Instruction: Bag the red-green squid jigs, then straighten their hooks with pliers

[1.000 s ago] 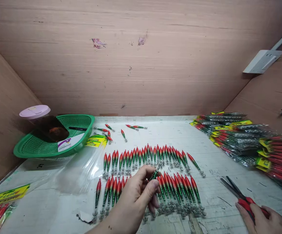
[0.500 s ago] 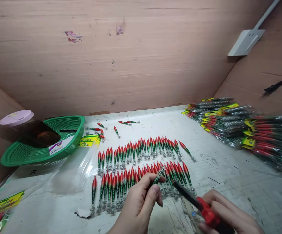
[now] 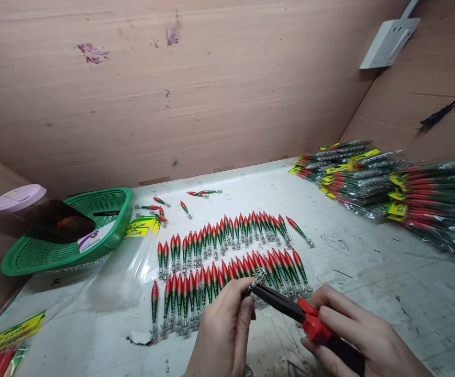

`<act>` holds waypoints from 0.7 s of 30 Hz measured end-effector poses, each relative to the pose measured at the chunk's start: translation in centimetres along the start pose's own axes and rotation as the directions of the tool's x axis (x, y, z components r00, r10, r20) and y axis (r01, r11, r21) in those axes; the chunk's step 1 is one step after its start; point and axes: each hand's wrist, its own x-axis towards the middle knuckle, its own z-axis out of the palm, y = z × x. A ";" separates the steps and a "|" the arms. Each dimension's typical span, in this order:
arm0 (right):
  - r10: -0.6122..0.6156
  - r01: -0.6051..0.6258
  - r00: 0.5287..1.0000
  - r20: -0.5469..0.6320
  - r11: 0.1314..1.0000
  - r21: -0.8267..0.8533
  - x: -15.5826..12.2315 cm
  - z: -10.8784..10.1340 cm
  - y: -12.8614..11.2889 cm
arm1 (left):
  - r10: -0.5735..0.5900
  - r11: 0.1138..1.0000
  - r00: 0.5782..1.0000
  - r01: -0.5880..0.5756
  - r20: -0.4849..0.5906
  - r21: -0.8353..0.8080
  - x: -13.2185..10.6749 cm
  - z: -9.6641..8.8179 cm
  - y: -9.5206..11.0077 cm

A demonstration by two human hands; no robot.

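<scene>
My left hand (image 3: 225, 322) is closed on a squid jig, mostly hidden by the fingers, with its hook crown (image 3: 259, 273) pointing up and away. In my right hand (image 3: 355, 330) are red-and-black pliers (image 3: 309, 320), their dark jaws at the jig just below its hooks. Whether the jaws grip it I cannot tell. Just beyond my hands, red-and-green squid jigs lie side by side in a near row (image 3: 185, 296) and a far row (image 3: 209, 238), hooks towards me.
A green basket (image 3: 127, 220) at the left holds a pink-lidded cup (image 3: 19, 199) and a card. Clear packets with yellow headers (image 3: 141, 226) lie beside it. Loose jigs (image 3: 186, 209) lie at the back. Bagged jigs (image 3: 368, 178) are piled at the right, below a wall socket (image 3: 390, 44).
My right hand has brought the pliers left, so their jaws now meet the jig by its hooks. My left hand still holds the jig. The view has shifted slightly.
</scene>
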 end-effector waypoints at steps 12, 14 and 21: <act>-0.144 0.144 0.986 -0.080 0.990 -0.010 1.1 -0.3 0.3 | 0.049 0.997 0.991 -0.041 -0.127 0.061 -0.6 1.2 -0.4; -0.128 0.131 0.988 -0.087 0.991 0.032 1.1 -0.1 0.5 | 0.003 0.999 0.993 0.002 -0.114 0.042 -0.5 1.0 -0.4; -0.058 0.061 0.998 -0.032 0.992 0.113 1.1 0.0 0.1 | -0.220 0.940 0.962 0.253 0.161 -0.229 0.1 -0.4 0.5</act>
